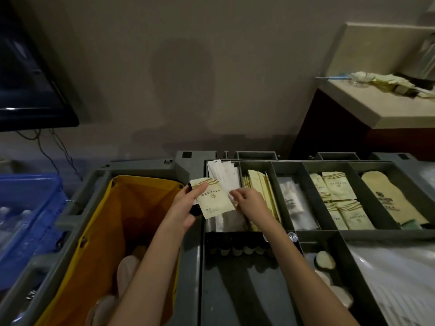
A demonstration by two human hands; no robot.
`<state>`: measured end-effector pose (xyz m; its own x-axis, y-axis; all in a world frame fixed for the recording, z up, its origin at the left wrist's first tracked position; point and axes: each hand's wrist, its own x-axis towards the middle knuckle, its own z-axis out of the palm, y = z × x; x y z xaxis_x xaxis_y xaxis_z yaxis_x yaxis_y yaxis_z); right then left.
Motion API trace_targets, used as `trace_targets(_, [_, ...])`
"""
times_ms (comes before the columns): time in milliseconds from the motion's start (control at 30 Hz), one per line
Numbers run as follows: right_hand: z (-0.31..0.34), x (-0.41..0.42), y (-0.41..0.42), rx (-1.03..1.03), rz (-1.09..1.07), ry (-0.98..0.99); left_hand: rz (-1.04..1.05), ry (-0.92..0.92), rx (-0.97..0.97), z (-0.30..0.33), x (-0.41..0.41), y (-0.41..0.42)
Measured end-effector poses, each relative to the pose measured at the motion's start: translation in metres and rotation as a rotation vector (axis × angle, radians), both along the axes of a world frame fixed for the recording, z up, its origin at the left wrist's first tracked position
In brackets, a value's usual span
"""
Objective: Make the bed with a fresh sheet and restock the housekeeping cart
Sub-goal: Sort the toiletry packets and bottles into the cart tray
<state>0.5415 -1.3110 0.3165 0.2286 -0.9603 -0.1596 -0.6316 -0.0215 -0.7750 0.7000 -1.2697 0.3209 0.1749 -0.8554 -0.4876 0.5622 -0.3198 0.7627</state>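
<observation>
Dim room, beige wall behind; a grey housekeeping cart [190,165] stands against it, with a yellow linen bag [98,222] on its left side and a divided tray [273,168] on its right. Left hand [188,208] is held over the seam between bag and tray, thumb curled over the top edge of a cream packet [215,198], fingers wrapped behind it; a dark item is partly visible under the packet, identity not determinable. Packet is flat, roughly square, cream-coloured, with gold wavy stripes at its upper edge, a small round emblem and a line of print at centre. Right hand [248,200] sits just beside the packet's right edge, over the leftmost tray compartment, fingertips pinching thin white paper strips [222,175] that stand in that compartment. Adjacent compartments hold further cream packets [339,187], white wrapped items [293,201] and a cream slipper [388,196]. Blue crate [28,208] sits left of the cart. A bench [367,107] at upper right carries loose packets.
</observation>
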Motion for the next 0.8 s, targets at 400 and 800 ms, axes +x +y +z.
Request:
trace_targets(400, [0.020, -0.097, 0.013, -0.045, -0.172, -0.449, -0.266, -0.115, -0.075, 0.002, -0.105, -0.035])
trace_targets(800, [0.005, -0.272, -0.042, -0.136, -0.429, -0.368, -0.157, 0.018, 0.001, 0.006, -0.238, -0.089])
